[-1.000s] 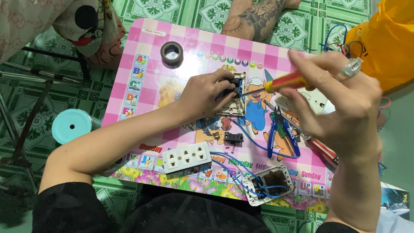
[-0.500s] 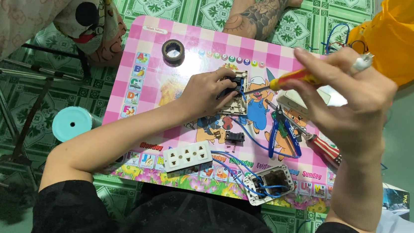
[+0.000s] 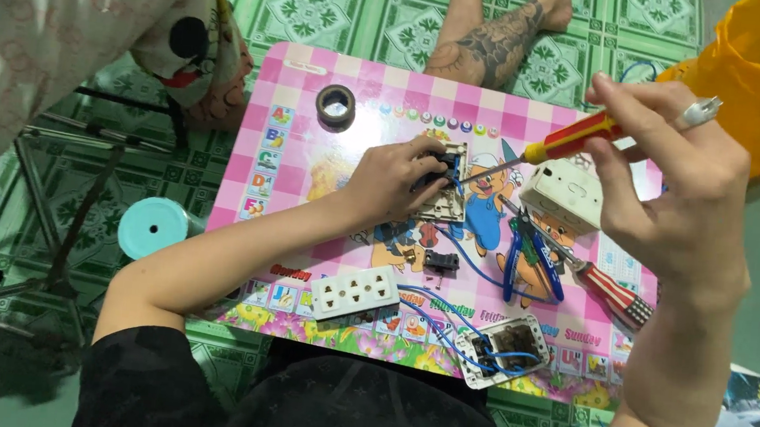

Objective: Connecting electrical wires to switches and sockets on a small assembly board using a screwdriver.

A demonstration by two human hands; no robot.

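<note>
My left hand [image 3: 394, 180] pins the beige switch plate [image 3: 447, 185] at frame centre on the pink tabletop [image 3: 293, 156] | right hand [image 3: 666, 188] grips the red-yellow screwdriver [image 3: 562, 147], tip at it | blue wires [image 3: 467, 265] attached; white socket [image 3: 355, 292] lower centre looks unwired.

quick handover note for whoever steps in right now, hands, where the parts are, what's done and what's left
Left hand: pressing a beige switch plate flat on the pink table, fingers on its dark module.
Right hand: grip closed on a red and yellow screwdriver, tip at the plate's right edge.
Nearby: white junction box, blue pliers, second red screwdriver, white socket strip, a wired socket frame with blue wire, tape roll, small black part.
Done: the frame carries blue wires.
Left: the plate is still being worked on; box and socket strip lie separate.
</note>
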